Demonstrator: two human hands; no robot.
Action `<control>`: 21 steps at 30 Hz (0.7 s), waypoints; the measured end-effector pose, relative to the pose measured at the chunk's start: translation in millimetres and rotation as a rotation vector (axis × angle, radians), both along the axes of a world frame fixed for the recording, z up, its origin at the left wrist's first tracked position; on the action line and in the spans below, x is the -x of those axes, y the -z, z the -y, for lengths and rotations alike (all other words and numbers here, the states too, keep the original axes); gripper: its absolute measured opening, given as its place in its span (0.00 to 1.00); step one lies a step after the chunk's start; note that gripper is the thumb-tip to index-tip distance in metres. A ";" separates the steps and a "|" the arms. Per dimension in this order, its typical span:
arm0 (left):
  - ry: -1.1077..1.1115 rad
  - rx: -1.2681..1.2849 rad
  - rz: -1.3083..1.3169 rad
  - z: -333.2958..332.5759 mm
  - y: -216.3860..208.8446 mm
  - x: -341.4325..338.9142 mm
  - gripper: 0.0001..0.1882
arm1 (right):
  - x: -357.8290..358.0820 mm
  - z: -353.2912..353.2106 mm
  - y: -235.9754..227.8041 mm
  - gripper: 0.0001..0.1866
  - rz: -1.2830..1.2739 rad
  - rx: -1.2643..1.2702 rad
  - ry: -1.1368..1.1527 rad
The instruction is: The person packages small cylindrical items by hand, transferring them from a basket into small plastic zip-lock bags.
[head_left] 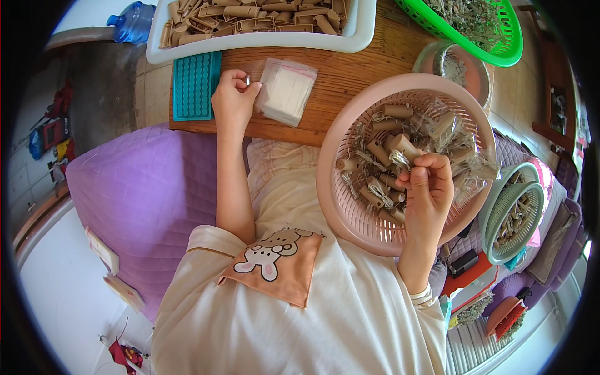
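Note:
My left hand (pixel 232 103) is over the wooden table, its thumb and fingers pinched on a small silvery piece (pixel 248 80). Just left of it lies a teal tray (pixel 194 87) with rows of small round pockets. To its right is a stack of clear plastic bags (pixel 287 92). Above the pink basket (pixel 331 156), my right hand (pixel 432 181) grips a bundle of shiny wire (pixel 400 160) between thumb and fingers. A brown plastic tube (pixel 405 145) sits against that bundle. More brown tubes, some with wire bundles and some in clear bags, fill the basket.
A white tub (pixel 262 42) of brown plastic parts stands at the table's far side. A green basket (pixel 509 37) of wire bundles and a round clear container (pixel 431 59) are at far right. Pale green baskets (pixel 494 240) sit lower right; a purple quilted cover (pixel 125 187) lies left.

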State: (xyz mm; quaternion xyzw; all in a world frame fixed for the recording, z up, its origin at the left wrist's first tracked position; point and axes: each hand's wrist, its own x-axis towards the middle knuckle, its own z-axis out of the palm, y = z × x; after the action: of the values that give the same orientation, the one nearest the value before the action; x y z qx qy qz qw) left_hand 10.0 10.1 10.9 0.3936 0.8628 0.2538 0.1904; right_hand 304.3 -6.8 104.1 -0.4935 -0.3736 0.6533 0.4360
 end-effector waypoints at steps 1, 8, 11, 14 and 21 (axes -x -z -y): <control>-0.010 -0.073 0.002 1.6 2.8 0.7 0.19 | -0.3 -0.7 -0.4 0.02 0.035 0.001 0.004; -0.027 -0.073 0.036 7.1 5.0 11.0 0.21 | 1.2 -4.3 -1.6 0.02 0.004 0.035 -0.006; 0.062 -0.052 -0.011 8.7 2.4 15.2 0.14 | 3.1 -4.6 -3.4 0.02 0.009 0.045 -0.043; 0.087 -0.082 -0.077 10.7 -5.2 16.3 0.09 | 4.8 -4.2 -4.4 0.02 0.011 0.056 -0.049; -0.001 -0.227 0.360 14.2 -32.1 5.7 0.09 | 13.5 -8.8 -13.6 0.08 0.048 0.006 0.051</control>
State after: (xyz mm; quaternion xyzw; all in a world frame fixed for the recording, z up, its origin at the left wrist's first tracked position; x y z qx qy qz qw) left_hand 4.3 -4.1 43.0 0.3603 0.7809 0.4156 0.2960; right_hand 290.9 2.0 117.7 -0.5197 -0.3691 0.6311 0.4421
